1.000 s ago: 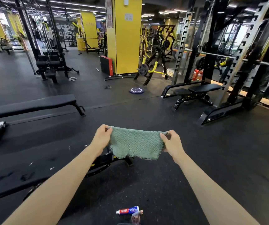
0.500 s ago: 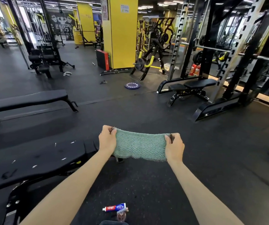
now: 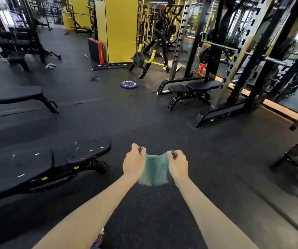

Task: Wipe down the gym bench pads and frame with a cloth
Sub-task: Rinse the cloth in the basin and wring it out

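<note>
Pinching the green cloth (image 3: 155, 170) by its top corners with left hand (image 3: 133, 163) and right hand (image 3: 178, 164), up in the air, near the gym bench (image 3: 28, 168) but not touching it. Might fall to the floor if one pinch lets go.

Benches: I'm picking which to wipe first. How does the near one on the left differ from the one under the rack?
The near bench has white flecks scattered over its pads; the rack bench shows none from here. The near bench lies close beside the left hand; the rack bench stands far across the floor. Both have black two-part pads on black frames. Neither is touched: the left hand and right hand hold the cloth.
</note>
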{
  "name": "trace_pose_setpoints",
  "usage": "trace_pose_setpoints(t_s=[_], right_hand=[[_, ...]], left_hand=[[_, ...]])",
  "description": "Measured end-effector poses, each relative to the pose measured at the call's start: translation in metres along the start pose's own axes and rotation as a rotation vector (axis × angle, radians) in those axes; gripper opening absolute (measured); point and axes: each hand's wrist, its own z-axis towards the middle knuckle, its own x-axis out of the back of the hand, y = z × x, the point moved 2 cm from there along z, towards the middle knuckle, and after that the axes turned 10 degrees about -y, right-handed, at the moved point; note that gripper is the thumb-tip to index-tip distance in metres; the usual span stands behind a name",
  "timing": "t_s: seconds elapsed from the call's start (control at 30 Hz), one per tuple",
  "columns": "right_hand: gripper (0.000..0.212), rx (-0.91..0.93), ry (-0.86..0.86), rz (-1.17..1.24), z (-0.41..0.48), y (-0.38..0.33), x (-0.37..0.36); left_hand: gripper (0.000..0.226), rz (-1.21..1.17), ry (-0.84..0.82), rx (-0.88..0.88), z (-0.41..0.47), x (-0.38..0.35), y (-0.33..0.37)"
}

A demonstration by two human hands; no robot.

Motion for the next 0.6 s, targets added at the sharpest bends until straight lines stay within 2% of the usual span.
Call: trace_pose_setpoints(t_s=[0.17,0.37,0.5,0.6], right_hand=[[0.016,-0.043,-0.160,0.104,0.027,-0.004,-0.023],[0.015,-0.017,-0.204,-0.062,0.090,-0.006,-0.056],[0.019,-0.056,-0.254,-0.033,0.141,-0.021,-0.094],[0.028,-0.132,-0.328,0.127,0.177,-0.035,-0.118]], left_hand=[[0.018,-0.027,-0.137,-0.059,0.018,-0.041,0.019],[0.019,-0.091,-0.070,0.064,0.094,-0.026,-0.014],[0.017,-0.241,-0.264,0.104,0.151,-0.024,-0.019],[0.023,-0.452,-0.396,0.148,0.188,-0.006,-0.019]])
